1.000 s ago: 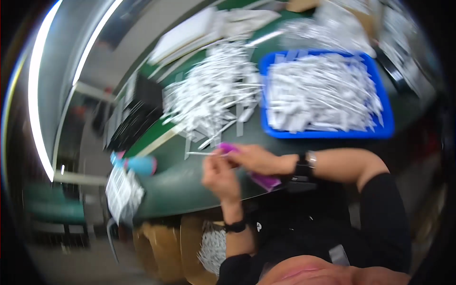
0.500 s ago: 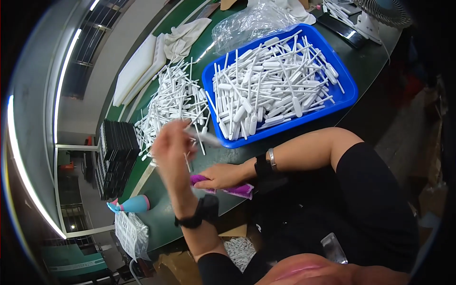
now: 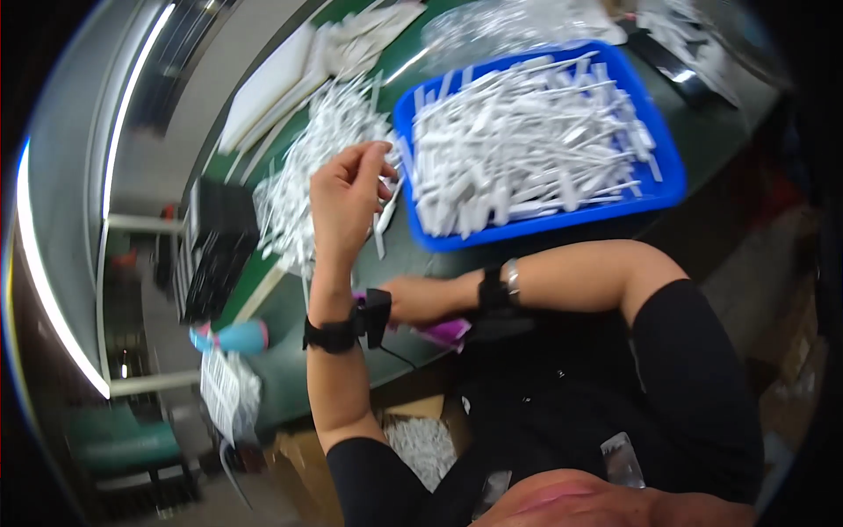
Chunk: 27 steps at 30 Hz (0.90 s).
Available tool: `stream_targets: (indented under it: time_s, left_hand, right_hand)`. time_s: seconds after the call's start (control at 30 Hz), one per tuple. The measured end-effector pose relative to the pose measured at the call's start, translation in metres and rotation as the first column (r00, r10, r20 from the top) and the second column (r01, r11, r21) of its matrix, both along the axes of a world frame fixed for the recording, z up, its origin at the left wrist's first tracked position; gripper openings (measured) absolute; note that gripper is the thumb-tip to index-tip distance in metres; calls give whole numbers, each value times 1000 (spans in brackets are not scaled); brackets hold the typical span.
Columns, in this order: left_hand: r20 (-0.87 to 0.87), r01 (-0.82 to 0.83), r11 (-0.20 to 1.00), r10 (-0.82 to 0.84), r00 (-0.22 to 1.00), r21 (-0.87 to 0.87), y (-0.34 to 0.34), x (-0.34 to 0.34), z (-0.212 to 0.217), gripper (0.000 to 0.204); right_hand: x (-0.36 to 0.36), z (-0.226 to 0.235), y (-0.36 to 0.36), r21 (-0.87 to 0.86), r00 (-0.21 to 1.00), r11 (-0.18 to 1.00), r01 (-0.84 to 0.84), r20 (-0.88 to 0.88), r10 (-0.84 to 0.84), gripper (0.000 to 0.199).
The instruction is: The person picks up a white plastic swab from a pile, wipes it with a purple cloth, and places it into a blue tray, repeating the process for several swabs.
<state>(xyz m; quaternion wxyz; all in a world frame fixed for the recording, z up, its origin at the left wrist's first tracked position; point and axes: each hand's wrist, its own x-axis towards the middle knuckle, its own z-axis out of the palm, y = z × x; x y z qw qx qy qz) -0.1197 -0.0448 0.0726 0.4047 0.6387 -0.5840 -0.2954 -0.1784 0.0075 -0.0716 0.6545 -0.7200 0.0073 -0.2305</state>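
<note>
My left hand (image 3: 351,189) is raised over the near right side of a loose pile of white plastic droppers (image 3: 299,198). Its fingers are curled and the thumb is drawn in, with nothing seen sticking out of them. A single dropper (image 3: 387,215) lies beside these fingers, seemingly on the table. To the right stands a blue tray (image 3: 562,216) heaped with more droppers (image 3: 527,140). Low at the table's near edge, my right hand (image 3: 426,299) rests closed on a purple fuzzy cloth (image 3: 446,334); its fingertips are partly hidden behind my left wrist.
A stack of black trays (image 3: 218,237) and a blue-pink bottle (image 3: 237,337) stand at the left. White foam sheets (image 3: 268,88), clear plastic film (image 3: 509,31) and a dark flat object (image 3: 672,66) lie farther back. Below the edge is a box of white pieces (image 3: 420,452).
My left hand has moved up and away from the table's near edge, and the blurred white dropper by its fingers is gone from there. My right hand stays on the purple cloth. The view has shifted.
</note>
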Motion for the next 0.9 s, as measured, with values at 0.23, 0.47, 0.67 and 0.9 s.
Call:
stream_targets:
  time_s: [0.23, 0.47, 0.67, 0.9]
  left_hand:
    - [315, -399, 916, 369, 874, 35, 77, 157, -29, 23]
    - [598, -403, 914, 345, 723, -39, 107, 149, -83, 18]
    - [802, -246, 946, 310, 511, -209, 64, 162, -82, 16]
    - [950, 78, 994, 51, 309, -78, 39, 168, -77, 17]
  right_hand:
    - [-12, 26, -4, 175, 971, 984, -29, -231, 69, 37]
    - [-3, 17, 0, 80, 980, 997, 23, -199, -6, 40]
    - [-6, 25, 2, 129, 974, 992, -11, -223, 40, 37]
    - [-8, 30, 2, 122, 972, 992, -8, -231, 37, 38]
